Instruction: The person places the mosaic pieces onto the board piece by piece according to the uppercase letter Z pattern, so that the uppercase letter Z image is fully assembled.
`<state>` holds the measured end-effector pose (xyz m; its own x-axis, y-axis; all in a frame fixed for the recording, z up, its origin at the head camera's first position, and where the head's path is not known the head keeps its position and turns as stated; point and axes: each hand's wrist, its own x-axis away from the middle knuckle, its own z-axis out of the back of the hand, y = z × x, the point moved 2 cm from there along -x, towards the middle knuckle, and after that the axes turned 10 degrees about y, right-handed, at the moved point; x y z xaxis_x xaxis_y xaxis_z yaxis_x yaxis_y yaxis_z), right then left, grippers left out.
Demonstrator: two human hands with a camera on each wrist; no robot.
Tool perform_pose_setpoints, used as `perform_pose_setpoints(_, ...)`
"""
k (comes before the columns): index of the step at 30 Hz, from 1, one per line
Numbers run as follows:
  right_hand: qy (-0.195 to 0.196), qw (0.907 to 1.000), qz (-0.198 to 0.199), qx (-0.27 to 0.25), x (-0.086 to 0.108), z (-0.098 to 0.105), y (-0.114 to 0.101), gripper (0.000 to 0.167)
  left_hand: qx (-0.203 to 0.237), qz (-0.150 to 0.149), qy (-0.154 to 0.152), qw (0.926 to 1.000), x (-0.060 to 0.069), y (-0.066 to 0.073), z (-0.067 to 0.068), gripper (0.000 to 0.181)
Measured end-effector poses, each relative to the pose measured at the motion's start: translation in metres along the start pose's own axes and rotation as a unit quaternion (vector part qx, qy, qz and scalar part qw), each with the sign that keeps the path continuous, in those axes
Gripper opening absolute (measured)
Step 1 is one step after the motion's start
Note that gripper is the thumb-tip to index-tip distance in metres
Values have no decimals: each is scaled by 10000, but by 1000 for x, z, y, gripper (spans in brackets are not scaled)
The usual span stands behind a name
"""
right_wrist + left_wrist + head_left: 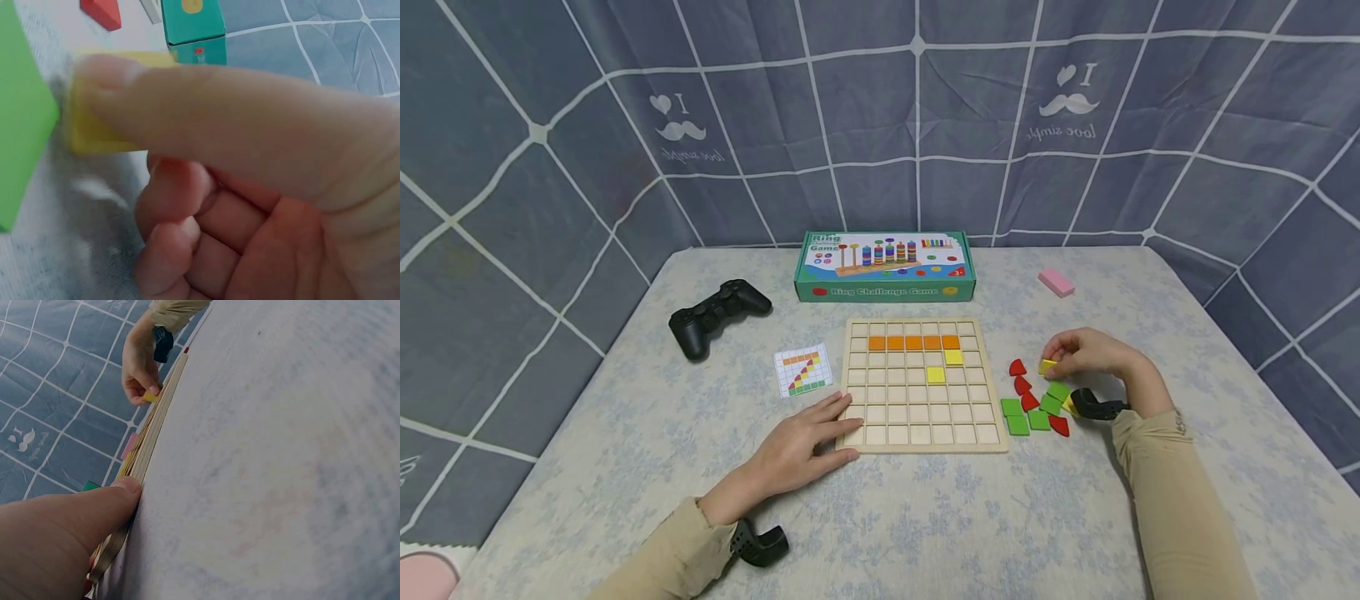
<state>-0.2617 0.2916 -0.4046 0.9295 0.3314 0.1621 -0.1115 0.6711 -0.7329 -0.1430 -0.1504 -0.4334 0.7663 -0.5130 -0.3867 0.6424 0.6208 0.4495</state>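
My right hand pinches a yellow square tile between thumb and fingers, just above the loose tiles right of the board. Below it lie several green square tiles and red quarter-round tiles, with another yellow tile partly hidden by the wrist. My left hand rests on the left edge of the wooden grid board, fingers spread and thumb at the near corner. On the board, a row of orange tiles sits near the top, and two yellow tiles step down diagonally below its right end.
A pattern card lies left of the board. Behind stand a green game box and, to its left, a black game controller. At the back right is a pink block. Patterned cloth walls border the table.
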Motion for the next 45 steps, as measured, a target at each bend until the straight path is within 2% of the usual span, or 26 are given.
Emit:
perform_pose_setpoints(6,319,9990,317,-16,-6,-3,-20,23,3,-10,14,10000,0,0,0,47)
perform_pose_setpoints(10,369,9975,578,-162,-15,-21,-43,24,-13,-70,53,10000,0,0,1,46)
perform_pose_setpoints(18,-137,9945,895,-533,-28,-74,-91,19,-1,-51,76,10000,1,-1,0,46)
perform_pose_setpoints(23,-329,9922,1111,-470,-36,-97,-115,15,-13,40,-6,10000,1,-1,0,46)
perform_pose_setpoints(26,-371,9920,1185,-213,-40,-106,-125,13,-14,62,-53,10000,0,0,1,47)
perform_pose_setpoints(33,-350,9929,997,551,-43,-120,-134,6,-37,111,-92,9999,-1,0,1,48)
perform_pose_setpoints(38,-155,9925,952,753,-37,-123,-135,3,-59,14,-6,10000,0,0,0,47)
perform_pose_setpoints(45,-101,9923,1184,356,-26,-109,-123,15,-64,-50,-7,10000,0,-1,0,47)
